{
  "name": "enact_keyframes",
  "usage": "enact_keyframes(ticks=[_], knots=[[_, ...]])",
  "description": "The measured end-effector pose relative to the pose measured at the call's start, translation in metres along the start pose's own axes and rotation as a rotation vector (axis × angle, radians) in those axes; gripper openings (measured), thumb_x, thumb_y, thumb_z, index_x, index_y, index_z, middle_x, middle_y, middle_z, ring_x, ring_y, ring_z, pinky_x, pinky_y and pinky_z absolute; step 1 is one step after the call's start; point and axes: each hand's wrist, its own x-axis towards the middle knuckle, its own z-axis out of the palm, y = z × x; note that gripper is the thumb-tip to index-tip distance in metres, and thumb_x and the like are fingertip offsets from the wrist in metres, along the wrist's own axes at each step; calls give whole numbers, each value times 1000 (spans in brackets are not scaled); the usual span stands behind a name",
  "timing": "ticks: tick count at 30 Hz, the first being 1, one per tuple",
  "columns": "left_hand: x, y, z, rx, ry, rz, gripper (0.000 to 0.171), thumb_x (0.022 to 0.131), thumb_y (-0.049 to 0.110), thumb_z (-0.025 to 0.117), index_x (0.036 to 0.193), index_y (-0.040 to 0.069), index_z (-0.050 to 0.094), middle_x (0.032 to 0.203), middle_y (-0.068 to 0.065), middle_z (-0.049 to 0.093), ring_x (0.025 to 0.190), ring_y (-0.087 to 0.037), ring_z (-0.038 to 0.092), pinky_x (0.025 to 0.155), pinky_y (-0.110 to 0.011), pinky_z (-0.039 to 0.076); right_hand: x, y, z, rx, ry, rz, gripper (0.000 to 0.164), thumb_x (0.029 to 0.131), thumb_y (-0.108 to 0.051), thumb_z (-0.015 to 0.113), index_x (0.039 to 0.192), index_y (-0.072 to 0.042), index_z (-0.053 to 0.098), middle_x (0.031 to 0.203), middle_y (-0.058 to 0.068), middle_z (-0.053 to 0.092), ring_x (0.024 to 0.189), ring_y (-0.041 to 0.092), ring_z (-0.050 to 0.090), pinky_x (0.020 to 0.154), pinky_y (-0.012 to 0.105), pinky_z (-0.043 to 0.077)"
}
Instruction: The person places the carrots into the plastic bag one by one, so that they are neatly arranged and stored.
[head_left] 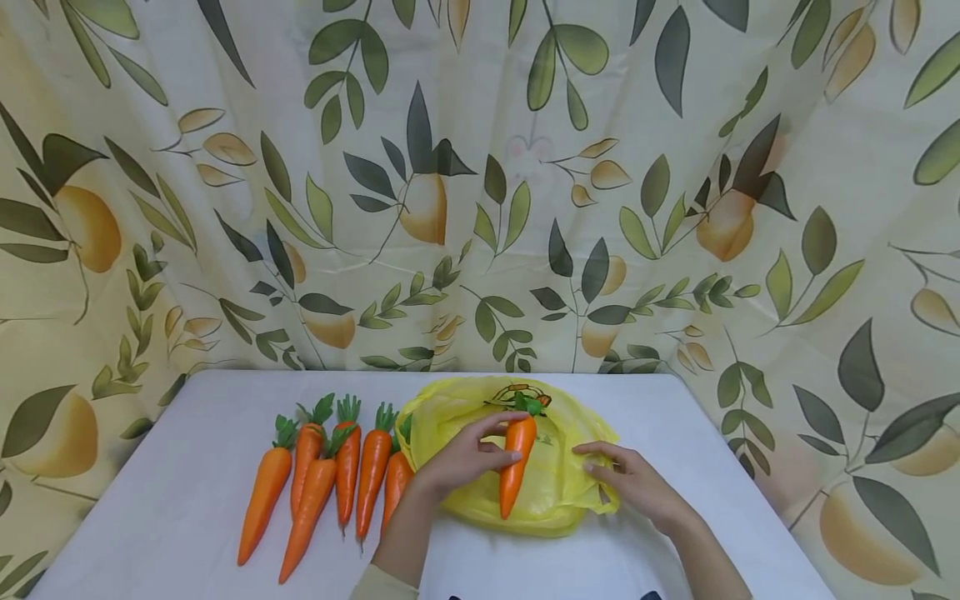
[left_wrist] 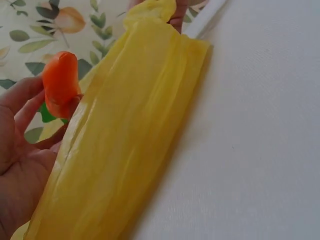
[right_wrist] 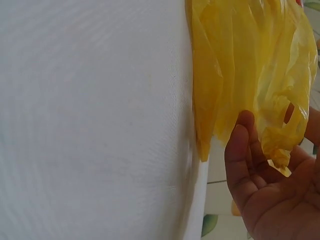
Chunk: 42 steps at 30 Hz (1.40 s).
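Note:
My left hand (head_left: 467, 457) grips an orange carrot (head_left: 517, 471) with a green leafy top, held over a yellow plastic bag (head_left: 573, 500). The carrot's tip points toward me and its leaves lie toward the back. In the left wrist view, the carrot (left_wrist: 61, 82) shows tip-on between fingers and thumb, beside the bag's yellow side (left_wrist: 120, 135). At the bag's right edge, my right hand (head_left: 637, 485) holds the thin plastic. The right wrist view has the crumpled bag handle (right_wrist: 280, 145) between the curled fingers and thumb of that hand (right_wrist: 275, 200).
Several carrots (head_left: 264, 504) lie side by side on the white table (head_left: 187, 492), left of the bag. The rightmost carrot (head_left: 395, 483) is partly hidden by the left forearm. A leaf-and-fruit patterned curtain (head_left: 480, 275) hangs behind the table.

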Motion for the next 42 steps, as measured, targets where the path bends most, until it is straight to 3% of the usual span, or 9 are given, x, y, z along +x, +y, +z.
enact_keyframes(ticks=[19,26,35,42], knots=[[39,-18,22,65,40,-75,50,97,10,74,143,23,62,136,-12,56,103,-25,67,87,-39,57,-1,0,0,16,-36,-27,32,102,-25,67,133,-15,69,146,13,54,129,33,48,102,52,42],[42,-27,31,40,72,-107,50,95,2,73,140,22,65,132,-12,59,110,-28,64,89,-41,56,0,1,0,24,-49,-23,33,102,-26,67,133,-13,68,145,15,54,120,29,52,94,41,47],[46,-37,37,35,75,-90,63,86,-12,76,142,15,63,125,-9,64,110,-28,65,87,-42,58,-2,-1,0,-1,-49,-39,32,103,-27,66,132,-13,69,142,13,57,121,29,52,98,46,45],[46,-37,40,87,94,-73,63,84,-11,78,139,16,66,127,-5,64,111,-27,61,88,-41,56,-2,-1,-1,-7,-40,-33,31,102,-28,67,130,-15,70,142,11,57,126,31,49,102,57,40]])
